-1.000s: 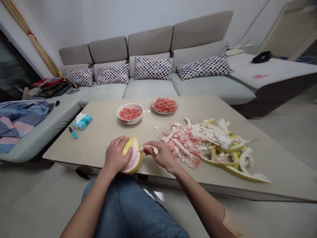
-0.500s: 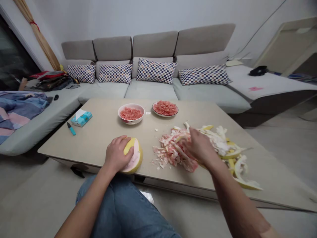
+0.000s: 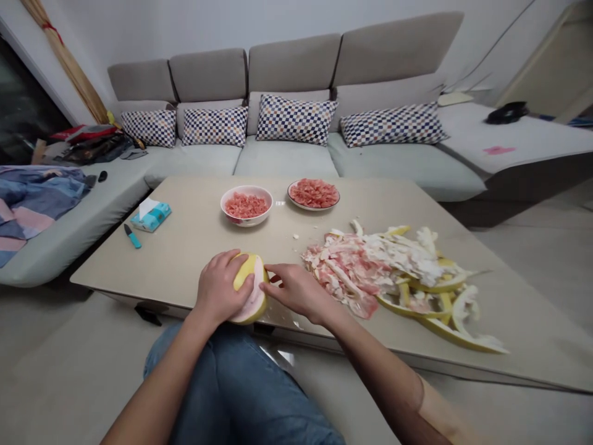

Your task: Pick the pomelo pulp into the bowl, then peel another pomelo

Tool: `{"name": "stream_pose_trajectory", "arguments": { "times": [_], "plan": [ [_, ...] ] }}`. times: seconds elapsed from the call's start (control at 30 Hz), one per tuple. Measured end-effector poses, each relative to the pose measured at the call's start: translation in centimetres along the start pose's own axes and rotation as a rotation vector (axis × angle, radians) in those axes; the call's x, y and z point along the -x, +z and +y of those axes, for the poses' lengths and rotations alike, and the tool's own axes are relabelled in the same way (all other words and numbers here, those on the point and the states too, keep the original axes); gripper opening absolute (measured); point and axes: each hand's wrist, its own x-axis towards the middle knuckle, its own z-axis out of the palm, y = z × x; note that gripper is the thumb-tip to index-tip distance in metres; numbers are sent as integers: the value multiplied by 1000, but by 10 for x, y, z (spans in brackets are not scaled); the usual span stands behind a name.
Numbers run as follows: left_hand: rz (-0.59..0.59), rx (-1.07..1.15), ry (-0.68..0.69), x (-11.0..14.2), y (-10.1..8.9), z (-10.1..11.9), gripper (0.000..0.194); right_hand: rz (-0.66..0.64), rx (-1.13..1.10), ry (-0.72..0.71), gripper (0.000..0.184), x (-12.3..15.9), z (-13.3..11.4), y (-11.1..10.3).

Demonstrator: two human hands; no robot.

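Note:
A cut pomelo (image 3: 257,287) with yellow rind and a pale pink inner face stands tilted at the table's near edge. My left hand (image 3: 222,285) wraps round its left side, thumb across the cut face. From the right, my right hand (image 3: 296,289) pinches the pomelo's rim between thumb and forefinger; its other fingers are bent. To the right of that hand lies a heap of pink membranes (image 3: 345,266), running into white pith and yellow rind strips (image 3: 445,327).
Beyond the hands stand a bowl (image 3: 247,220) and a plate (image 3: 314,208), both with pink pomelo flesh. A tissue pack (image 3: 155,217) and a teal-handled knife (image 3: 133,237) lie at the table's left. A sofa (image 3: 285,157) with checked cushions runs behind the table (image 3: 185,266).
My right hand has moved left from the peel heap to the pomelo's rim, leaving the heap in full view. The left hand keeps its hold. The view has shifted slightly.

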Motion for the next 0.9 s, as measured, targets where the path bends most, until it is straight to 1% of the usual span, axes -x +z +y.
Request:
{"name": "stream_pose_trajectory", "arguments": {
  "times": [0.13,0.3,0.43,0.5,0.57,0.77,0.83,0.9],
  "plan": [
    [-36,2,33,-4,1,2,38,-15,92,14,19,0,-4,-1],
    [-35,5,35,-6,4,1,38,14,222,54,22,-2,-9,6],
    [-42,-5,45,-11,6,3,38,68,264,135,22,-5,-10,14],
    [-53,-15,60,-14,6,6,36,113,244,175,24,-5,-8,19],
    [-64,-36,81,-17,5,11,35,156,204,187,24,-2,-4,23],
    [-86,-120,160,-18,4,28,34,270,23,151,22,10,15,34],
    [-82,-119,187,-16,4,28,33,288,-66,148,20,13,19,35],
    [-69,-96,211,-13,2,25,33,263,-137,132,20,15,20,33]
  ]
}}
